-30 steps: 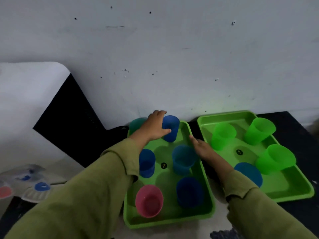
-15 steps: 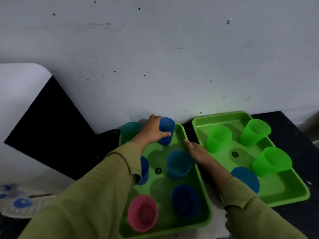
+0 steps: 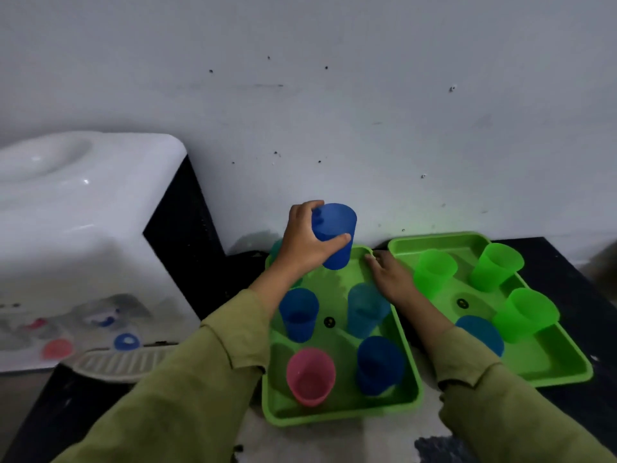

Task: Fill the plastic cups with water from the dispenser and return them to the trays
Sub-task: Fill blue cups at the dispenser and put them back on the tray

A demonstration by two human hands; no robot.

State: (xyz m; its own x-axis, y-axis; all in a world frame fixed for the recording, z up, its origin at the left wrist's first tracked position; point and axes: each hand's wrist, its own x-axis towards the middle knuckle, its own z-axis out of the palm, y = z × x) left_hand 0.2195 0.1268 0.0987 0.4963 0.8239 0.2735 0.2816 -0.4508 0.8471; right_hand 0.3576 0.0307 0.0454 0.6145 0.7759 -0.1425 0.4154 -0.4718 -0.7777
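Left hand (image 3: 302,243) has its grip around a blue cup (image 3: 334,233), held above the left tray (image 3: 340,411); right hand (image 3: 390,279) rests flat, fingers loose, on that tray's rim.

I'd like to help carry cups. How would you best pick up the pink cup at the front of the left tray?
Grip the pink cup around its side wall just below the rim, coming from the front-left. It stands upright, mouth open, and a blue cup stands to its right, while that corner of the left tray leaves room.
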